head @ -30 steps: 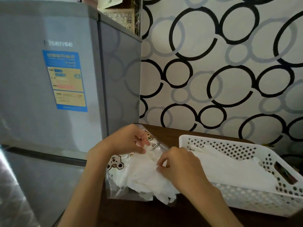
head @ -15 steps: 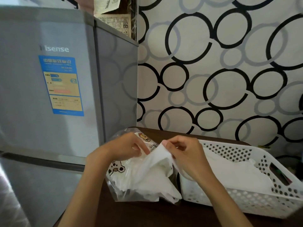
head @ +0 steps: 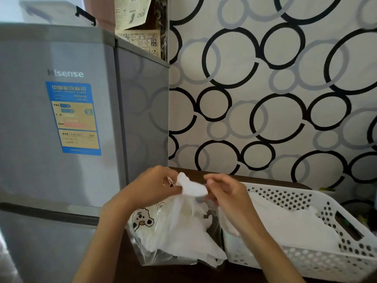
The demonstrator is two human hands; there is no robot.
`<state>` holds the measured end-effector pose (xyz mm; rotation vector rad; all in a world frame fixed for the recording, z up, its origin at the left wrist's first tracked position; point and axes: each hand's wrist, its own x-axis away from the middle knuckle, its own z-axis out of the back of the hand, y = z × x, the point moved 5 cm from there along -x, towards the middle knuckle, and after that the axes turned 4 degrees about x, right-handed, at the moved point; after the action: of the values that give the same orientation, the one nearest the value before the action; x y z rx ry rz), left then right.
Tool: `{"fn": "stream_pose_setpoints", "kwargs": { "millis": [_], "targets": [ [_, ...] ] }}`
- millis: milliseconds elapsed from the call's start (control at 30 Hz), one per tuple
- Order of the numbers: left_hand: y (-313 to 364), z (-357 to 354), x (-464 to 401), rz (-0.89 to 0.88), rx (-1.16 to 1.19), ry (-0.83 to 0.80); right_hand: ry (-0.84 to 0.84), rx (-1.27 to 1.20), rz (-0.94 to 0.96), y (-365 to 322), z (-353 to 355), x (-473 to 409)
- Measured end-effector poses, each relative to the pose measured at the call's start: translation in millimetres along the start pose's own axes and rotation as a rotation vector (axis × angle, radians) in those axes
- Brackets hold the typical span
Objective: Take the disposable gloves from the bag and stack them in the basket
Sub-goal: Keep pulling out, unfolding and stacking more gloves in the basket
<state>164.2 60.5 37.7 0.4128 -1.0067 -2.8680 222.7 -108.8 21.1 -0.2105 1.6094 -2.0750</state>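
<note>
**Both hands hold one glove above the bag**

The left hand [head: 151,188] and the right hand [head: 228,193] are raised over the bag [head: 142,237], and each one pinches one end of a thin white glove [head: 190,185]. The left hand holds the glove's left end between thumb and curled fingers. The right hand holds the right end with bent fingers, and its palm is turned toward the person. The glove is stretched between the two hands, and its lower part hangs down toward the mouth of the bag.

The bag is clear plastic with small bear pictures. It stands on a dark table [head: 183,274], and more white gloves lie inside it in a loose pile. Some of them come out over the front edge.

The basket [head: 346,260] is white with round holes and stands just beside the bag, on its right, touching it or nearly so. A flat stack [head: 289,227] of white gloves already lies inside the basket.

A grey fridge [head: 61,119] stands on the left of the table. Behind is a wall [head: 265,88] with black and grey circles.
</note>
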Motion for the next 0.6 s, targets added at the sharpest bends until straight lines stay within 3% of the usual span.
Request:
{"fn": "stream_pose_setpoints", "kwargs": {
  "millis": [100,200,400,600],
  "targets": [
    [-1,5,0,-0.025,0.015,0.090,-0.183,0.441,0.063,-1,4,5],
    [2,7,-1,-0.042,0.121,0.189,-0.183,0.695,0.148,-6,-1,10],
    [5,7,0,0.019,0.297,0.310,-0.150,0.634,0.128,-6,1,7],
    [16,20,-1,0.092,0.667,0.547,-0.164,0.472,0.164,-8,-1,5]
  ]
}}
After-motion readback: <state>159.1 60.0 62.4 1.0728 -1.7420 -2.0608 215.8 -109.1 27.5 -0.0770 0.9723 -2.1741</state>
